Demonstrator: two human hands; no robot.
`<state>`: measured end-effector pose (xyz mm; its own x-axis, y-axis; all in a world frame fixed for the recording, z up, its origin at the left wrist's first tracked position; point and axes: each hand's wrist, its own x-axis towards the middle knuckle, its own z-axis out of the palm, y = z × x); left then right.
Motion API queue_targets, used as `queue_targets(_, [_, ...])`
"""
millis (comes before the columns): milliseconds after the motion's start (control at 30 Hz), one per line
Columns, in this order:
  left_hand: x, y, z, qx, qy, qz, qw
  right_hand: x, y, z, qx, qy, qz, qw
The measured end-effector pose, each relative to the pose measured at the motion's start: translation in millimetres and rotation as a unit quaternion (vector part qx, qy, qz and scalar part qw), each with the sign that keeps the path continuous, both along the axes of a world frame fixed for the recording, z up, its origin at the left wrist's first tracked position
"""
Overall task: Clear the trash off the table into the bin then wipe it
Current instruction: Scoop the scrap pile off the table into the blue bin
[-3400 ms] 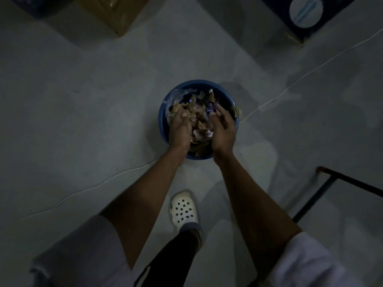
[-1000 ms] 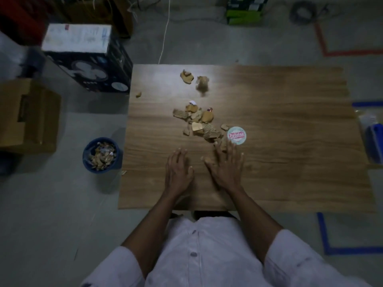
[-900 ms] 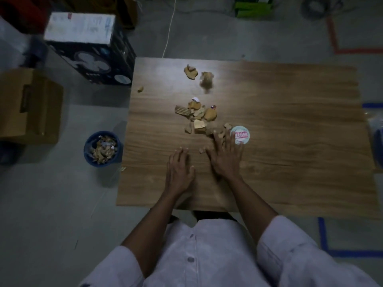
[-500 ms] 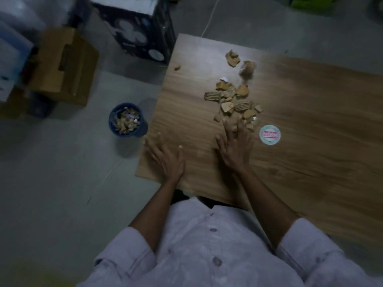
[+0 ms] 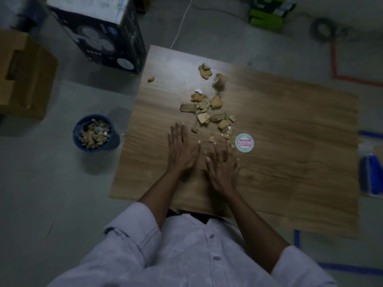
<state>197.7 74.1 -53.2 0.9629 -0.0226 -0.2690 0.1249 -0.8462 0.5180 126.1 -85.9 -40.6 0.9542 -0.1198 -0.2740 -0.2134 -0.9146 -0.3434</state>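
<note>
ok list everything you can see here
table: one, wood brown, centre
trash scraps: scattered pile, tan, on the table
round lid: one, white and pink, table, by right fingertips
bin: one, blue, floor left of table, scraps inside
printed box: one, black, floor beyond bin
cardboard box: one, brown, floor far left
green box: one, green, floor at top
blue item: one, right edge, unclear
left hand: one, fingers straight, over table
right hand: one, likewise, alongside

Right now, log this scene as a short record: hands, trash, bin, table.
left hand: open, fingers straight, over the table, holds nothing
right hand: open, fingers spread, holds nothing
trash: cardboard scraps scattered on the table beyond both hands, plus a round lid right of them
bin: blue, on the floor left of the table, holds scraps
</note>
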Motion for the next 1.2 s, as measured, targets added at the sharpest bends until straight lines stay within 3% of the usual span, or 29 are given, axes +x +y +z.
queue_targets(133, [44,-32,3,-0.12,0.003,-0.076,0.99,1,-14,-4,0.001,-0.014,-0.05,0.999])
queue_targets(233, [45,-32,17,-0.21,-0.012,0.018,0.977,3,-18,-3,0.02,-0.026,-0.085,0.996])
queue_targets(300, [33,-22,23,-0.229,-0.031,0.071,0.97,7,-12,-4,0.024,-0.043,-0.056,0.997])
queue_targets(467, [1,2,24,-0.179,0.034,0.096,0.979,61,-2,-16,-0.007,-0.039,-0.064,0.997])
queue_targets(633, [-6,-4,20,-0.167,0.046,0.087,0.981,125,2,-25,-0.014,-0.029,-0.039,0.999])
queue_targets(733, [13,-19,21,-0.176,0.036,0.087,0.98,140,8,-20,-0.003,-0.033,0.01,0.999])
queue_targets(833, [40,-26,19,-0.163,-0.006,0.1,0.982,132,10,-8,0.029,-0.052,-0.015,0.998])
queue_targets(933, [86,-17,18,-0.12,-0.054,0.161,0.978,147,0,-3,0.084,-0.101,-0.044,0.99])
queue_targets(1067, [148,14,10,-0.051,-0.11,0.184,0.975,186,-17,-3,0.079,-0.098,-0.032,0.991])
queue_targets(1200, [190,42,3,0.007,-0.088,0.224,0.971,166,-13,-2,0.085,-0.088,-0.06,0.991])
